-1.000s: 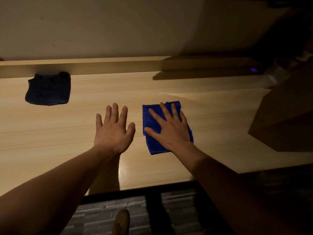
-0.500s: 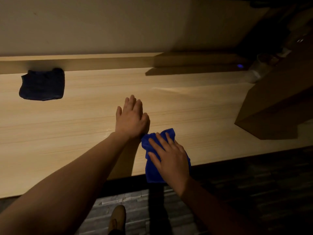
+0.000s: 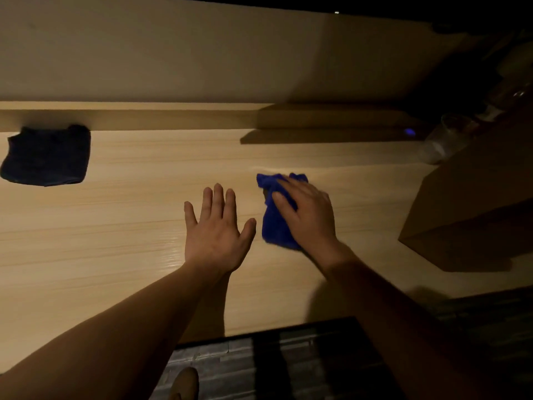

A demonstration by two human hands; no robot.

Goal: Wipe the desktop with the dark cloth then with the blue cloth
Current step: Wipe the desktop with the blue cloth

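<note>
Head view: right hand (image 3: 308,215) flat on fuzzy blue cloth (image 3: 274,228); left hand (image 3: 215,235) (splayed) empty.

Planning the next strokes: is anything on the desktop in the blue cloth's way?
Yes. The open left hand is spread just left of the crumpled blue microfibre cloth pressed under the right hand. A large brown box blocks the light wooden desktop to the right.

right hand (image 3: 307,215) + blue cloth (image 3: 275,226): desktop (image 3: 115,241) near edge → middle (cloth bunched) | left hand (image 3: 215,235): fingers spread
</note>
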